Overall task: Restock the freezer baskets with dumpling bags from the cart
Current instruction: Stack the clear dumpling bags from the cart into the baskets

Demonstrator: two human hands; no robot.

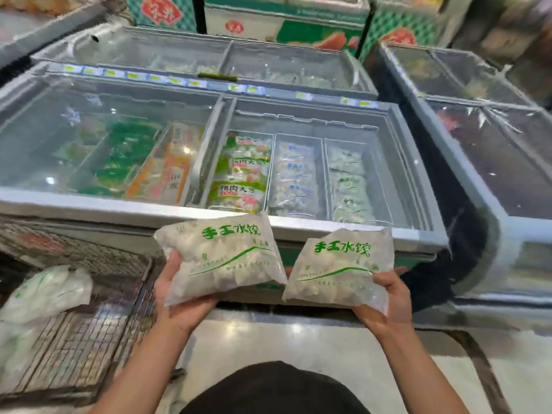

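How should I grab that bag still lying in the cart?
Probably grip the bag by its plump middle, coming from above. It lies flat on the cart mesh with its top face free; it looks soft and lumpy, so an edge pinch might slip.

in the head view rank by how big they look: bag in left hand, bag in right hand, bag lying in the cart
1. bag in left hand
2. bag in right hand, slightly smaller
3. bag in the cart, partly blurred, so unsure

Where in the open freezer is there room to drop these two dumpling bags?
The bare channel at the right end, between the green-print bag basket and the freezer's right wall, looks free. The baskets of blue-print bags and pork-bun packs look full. Left of the divider, the glass lid covers everything.
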